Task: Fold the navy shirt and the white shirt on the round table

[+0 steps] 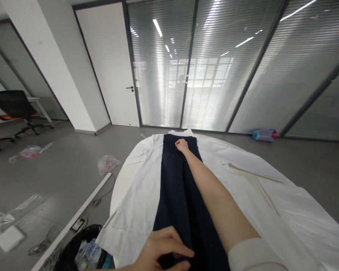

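Observation:
Dark navy trousers point(172, 188) lie lengthwise over a spread white collared garment point(138, 203), waistband at the far end. My right hand point(182, 145) reaches along them to just below the waistband, its fingertips closed on the cloth there. Close to me, my left hand point(166, 250) is curled at the near part of the trousers, thumb and forefinger drawn in around the navy fabric. Its exact grip is partly hidden at the bottom edge. White sleeves of the garment spread to both sides on a rounded table point(121, 188).
Left below the table stands a bin with a black bag point(64, 250), beside a white strip point(81, 207) and cables. Plastic packaging point(107, 164) lies on the floor. An office chair point(14, 107) is far left; a blue-and-red bundle point(264, 135) rests by the glass wall.

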`<act>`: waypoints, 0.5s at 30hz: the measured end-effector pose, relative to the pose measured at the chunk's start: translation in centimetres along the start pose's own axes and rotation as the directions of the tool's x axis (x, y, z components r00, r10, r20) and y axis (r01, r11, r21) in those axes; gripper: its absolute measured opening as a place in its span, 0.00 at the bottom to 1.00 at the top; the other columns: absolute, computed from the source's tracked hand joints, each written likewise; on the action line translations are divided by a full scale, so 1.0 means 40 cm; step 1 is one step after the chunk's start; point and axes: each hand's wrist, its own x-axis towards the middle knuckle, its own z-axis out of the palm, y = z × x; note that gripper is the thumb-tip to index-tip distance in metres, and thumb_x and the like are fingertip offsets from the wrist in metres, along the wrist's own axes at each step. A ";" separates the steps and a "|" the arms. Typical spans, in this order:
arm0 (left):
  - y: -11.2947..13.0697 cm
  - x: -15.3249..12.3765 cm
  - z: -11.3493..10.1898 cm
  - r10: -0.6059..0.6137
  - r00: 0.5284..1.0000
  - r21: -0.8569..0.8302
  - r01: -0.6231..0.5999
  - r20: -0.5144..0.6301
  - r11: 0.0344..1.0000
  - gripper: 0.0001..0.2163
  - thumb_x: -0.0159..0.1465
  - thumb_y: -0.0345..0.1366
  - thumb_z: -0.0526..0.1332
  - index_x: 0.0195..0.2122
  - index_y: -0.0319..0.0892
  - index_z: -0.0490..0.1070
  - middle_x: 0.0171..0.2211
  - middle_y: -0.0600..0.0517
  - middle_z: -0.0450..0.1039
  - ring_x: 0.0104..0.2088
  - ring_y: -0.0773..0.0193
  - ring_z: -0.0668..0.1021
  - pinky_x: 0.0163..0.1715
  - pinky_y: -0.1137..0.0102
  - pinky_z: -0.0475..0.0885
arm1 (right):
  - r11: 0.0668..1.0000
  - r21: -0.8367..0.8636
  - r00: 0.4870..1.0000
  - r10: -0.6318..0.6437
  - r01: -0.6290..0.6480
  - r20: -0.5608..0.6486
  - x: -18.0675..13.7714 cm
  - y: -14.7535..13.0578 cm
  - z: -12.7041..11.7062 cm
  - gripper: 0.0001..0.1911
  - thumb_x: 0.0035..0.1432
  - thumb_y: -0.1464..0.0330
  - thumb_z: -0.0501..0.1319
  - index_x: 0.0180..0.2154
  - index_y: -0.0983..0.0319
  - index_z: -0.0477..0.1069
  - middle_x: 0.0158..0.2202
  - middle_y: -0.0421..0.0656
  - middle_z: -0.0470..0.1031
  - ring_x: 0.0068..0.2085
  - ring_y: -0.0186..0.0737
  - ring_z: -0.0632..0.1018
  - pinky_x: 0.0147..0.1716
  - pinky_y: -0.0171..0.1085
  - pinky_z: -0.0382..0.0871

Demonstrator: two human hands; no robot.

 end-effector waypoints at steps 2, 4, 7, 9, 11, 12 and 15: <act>-0.032 -0.012 0.029 -0.055 0.991 0.008 0.055 0.123 0.998 0.12 0.65 0.41 0.64 0.45 0.41 0.80 0.32 0.46 0.75 0.28 0.69 0.76 0.28 0.77 0.72 | 1.000 -0.010 1.000 0.000 0.000 0.001 -0.002 0.002 0.001 0.09 0.54 0.76 0.63 0.36 0.61 0.80 0.39 0.45 0.81 0.45 0.39 0.80 0.47 0.33 0.71; -0.064 -0.030 0.051 -0.107 0.972 0.029 0.104 0.210 0.994 0.15 0.65 0.45 0.63 0.45 0.41 0.81 0.32 0.46 0.73 0.27 0.70 0.74 0.27 0.77 0.71 | 1.000 -0.018 1.000 -0.001 0.001 0.001 -0.003 0.004 -0.001 0.10 0.54 0.77 0.63 0.36 0.61 0.80 0.39 0.45 0.81 0.45 0.39 0.80 0.47 0.34 0.71; -0.087 -0.050 0.063 -0.139 0.959 0.050 0.131 0.247 0.990 0.17 0.67 0.48 0.61 0.46 0.42 0.81 0.31 0.47 0.71 0.27 0.69 0.73 0.28 0.76 0.71 | 1.000 -0.026 1.000 -0.005 0.004 -0.003 -0.003 0.006 -0.010 0.11 0.53 0.78 0.63 0.36 0.60 0.80 0.40 0.45 0.81 0.45 0.40 0.80 0.48 0.34 0.71; -0.088 -0.053 0.061 -0.141 0.959 0.043 0.134 0.245 0.990 0.18 0.66 0.49 0.60 0.46 0.41 0.81 0.30 0.47 0.70 0.27 0.69 0.72 0.28 0.76 0.70 | 1.000 -0.028 1.000 -0.003 0.003 -0.004 -0.004 0.008 -0.016 0.11 0.53 0.78 0.63 0.36 0.61 0.80 0.40 0.46 0.81 0.46 0.41 0.80 0.49 0.35 0.70; -0.086 -0.051 0.058 -0.139 0.958 0.028 0.136 0.249 0.990 0.21 0.65 0.52 0.60 0.45 0.41 0.82 0.28 0.48 0.69 0.25 0.71 0.70 0.26 0.77 0.68 | 1.000 -0.028 1.000 0.001 -0.002 -0.004 -0.005 0.010 -0.021 0.09 0.53 0.77 0.63 0.35 0.61 0.80 0.40 0.47 0.81 0.46 0.43 0.80 0.49 0.36 0.70; -0.085 -0.049 0.058 -0.141 0.956 0.022 0.141 0.257 0.990 0.22 0.65 0.54 0.60 0.45 0.41 0.82 0.28 0.49 0.69 0.25 0.71 0.70 0.26 0.77 0.67 | 1.000 -0.026 1.000 0.005 -0.005 -0.003 -0.006 0.010 -0.022 0.09 0.54 0.77 0.63 0.34 0.61 0.80 0.40 0.47 0.81 0.46 0.43 0.80 0.49 0.36 0.70; -0.088 -0.044 0.060 -0.156 0.945 0.022 0.157 0.288 0.987 0.27 0.63 0.59 0.58 0.46 0.40 0.81 0.29 0.48 0.69 0.25 0.71 0.70 0.27 0.77 0.68 | 1.000 -0.014 1.000 0.011 -0.011 -0.004 -0.001 0.012 -0.023 0.07 0.57 0.74 0.62 0.35 0.61 0.79 0.40 0.47 0.81 0.47 0.44 0.79 0.49 0.37 0.70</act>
